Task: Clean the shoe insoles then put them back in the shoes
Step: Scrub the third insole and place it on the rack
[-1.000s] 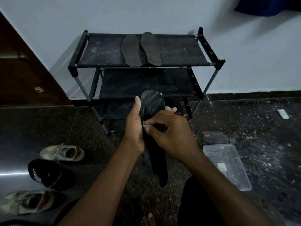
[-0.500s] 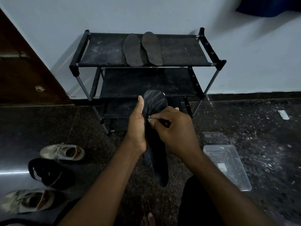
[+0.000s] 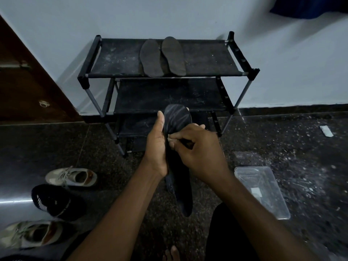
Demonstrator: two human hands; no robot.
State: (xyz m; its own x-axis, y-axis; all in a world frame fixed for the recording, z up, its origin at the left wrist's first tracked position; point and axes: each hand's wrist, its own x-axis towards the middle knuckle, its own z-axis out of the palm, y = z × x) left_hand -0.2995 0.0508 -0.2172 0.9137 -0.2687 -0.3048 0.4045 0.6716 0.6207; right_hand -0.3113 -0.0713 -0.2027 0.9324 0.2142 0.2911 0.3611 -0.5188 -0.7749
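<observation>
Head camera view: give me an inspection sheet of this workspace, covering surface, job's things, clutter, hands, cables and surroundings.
Surface: dark speckled stone floor, dusty with pale specks.
Job's things: long black insole in hand; two dark grey insoles on the top shelf of the black three-tier shoe rack; two beige sneakers and black knit shoe on the floor.
Clutter: clear plastic tub, white scrap.
Hands: left hand grips the insole; right hand pinches at it.
Cables: nothing seen.
Surroundings: pale wall, brown wooden door.
</observation>
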